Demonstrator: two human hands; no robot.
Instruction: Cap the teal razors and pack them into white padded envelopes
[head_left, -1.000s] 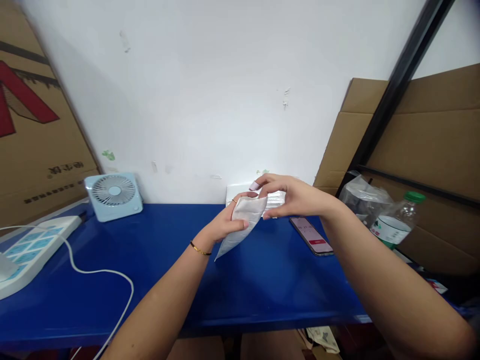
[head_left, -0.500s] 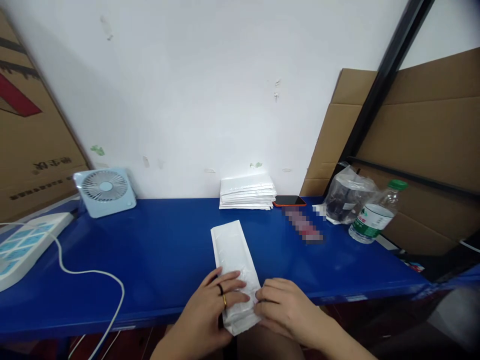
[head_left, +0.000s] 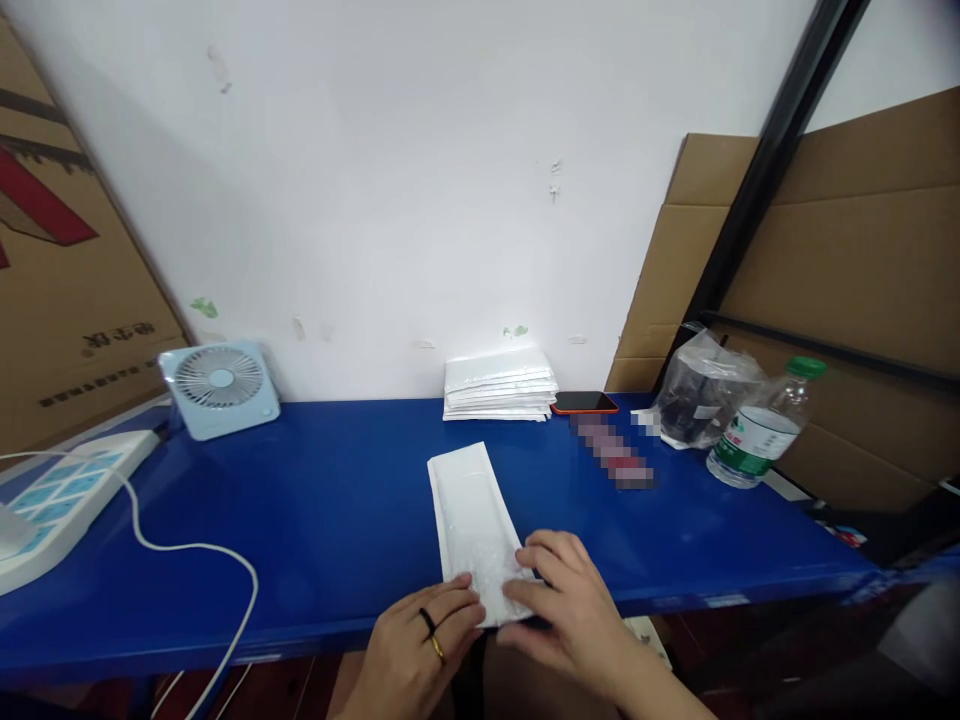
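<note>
White envelope (head_left: 470, 510) on blue table (head_left: 337, 500), near end in left fingers (head_left: 454, 603) and right fingers (head_left: 541, 597)

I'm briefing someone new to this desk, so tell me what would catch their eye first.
Likely the white envelope at the near edge of the blue table, with the left hand and right hand both on its near end. Next, the stack of white envelopes at the back by the wall, then the pale blue fan at the back left.
</note>
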